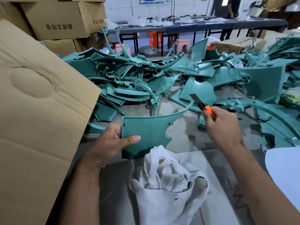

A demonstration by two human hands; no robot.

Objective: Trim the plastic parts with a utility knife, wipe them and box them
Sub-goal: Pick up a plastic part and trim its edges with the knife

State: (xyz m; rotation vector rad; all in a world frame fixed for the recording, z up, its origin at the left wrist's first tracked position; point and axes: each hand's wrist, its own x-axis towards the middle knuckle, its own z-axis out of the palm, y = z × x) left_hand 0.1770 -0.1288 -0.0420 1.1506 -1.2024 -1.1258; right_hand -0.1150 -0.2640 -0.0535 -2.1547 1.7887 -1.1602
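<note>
My left hand [112, 143] grips a teal plastic panel [149, 132] by its left edge, thumb across the face. The panel has a long curved arm reaching up to the right. My right hand [222, 125] holds an orange utility knife [204, 106] with its blade out. The blade tip sits just above the end of the panel's curved arm. A crumpled white cloth [167, 181] lies on the grey table [217, 200] right below the panel.
A heap of teal plastic parts [162, 73] covers the floor ahead. A large open cardboard box flap [37, 101] stands at my left, with stacked cartons [56, 18] behind. Long tables [178, 26], stools and a standing person are at the back.
</note>
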